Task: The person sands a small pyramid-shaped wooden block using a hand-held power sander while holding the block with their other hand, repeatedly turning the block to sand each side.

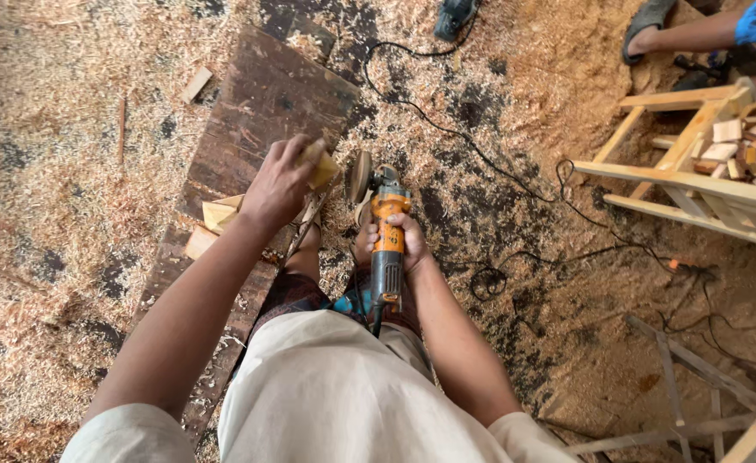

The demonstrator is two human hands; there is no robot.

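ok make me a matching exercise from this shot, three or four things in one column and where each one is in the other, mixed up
Things:
1. small wooden block
2. orange angle grinder
3. dark plank
4. pale wooden frame

Places:
A. flat on the sawdust floor, under the left hand
B. at the right edge, small offcuts piled on it
C. in the left hand
D. in the right hand

Pairs: 1-C, 2-D, 3-A, 4-B

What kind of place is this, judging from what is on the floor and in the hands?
Most likely a woodworking shop. Wood shavings cover the floor, the right hand holds an orange grinder, the left hand grips a small wood block, and an unfinished wooden frame lies nearby.
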